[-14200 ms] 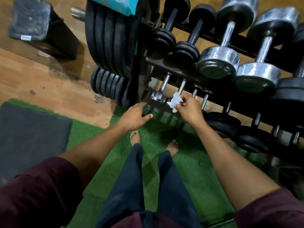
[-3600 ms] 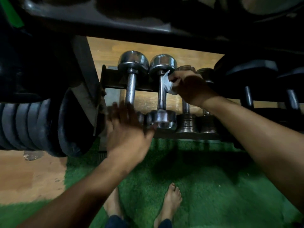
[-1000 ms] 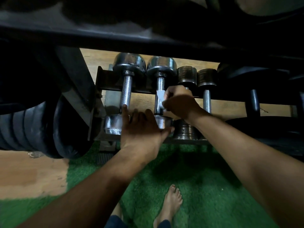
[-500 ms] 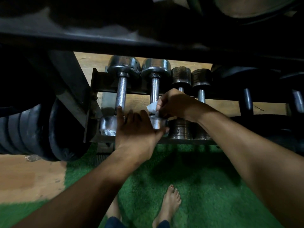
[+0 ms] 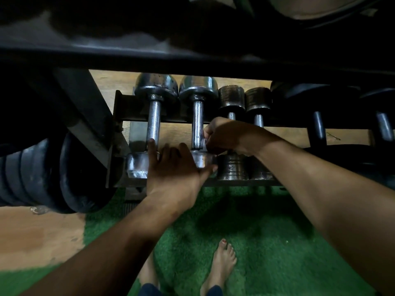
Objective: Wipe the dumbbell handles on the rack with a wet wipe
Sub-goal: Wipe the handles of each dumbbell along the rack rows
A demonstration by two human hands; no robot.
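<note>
Right hand (image 5: 229, 135) pinching a wet wipe (image 5: 204, 144) around the near end of the second chrome dumbbell's handle (image 5: 197, 122), left hand (image 5: 174, 169), fingers spread, resting on the near dumbbell heads (image 5: 136, 165), low rack (image 5: 245, 182).

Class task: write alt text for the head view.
Right hand pinches a wet wipe against the second chrome dumbbell's handle on the bottom rack shelf; the open left hand rests on the near dumbbell heads.

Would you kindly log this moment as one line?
right hand: pinches wet wipe at second chrome dumbbell handle | left hand: open, resting on near dumbbell heads
</note>
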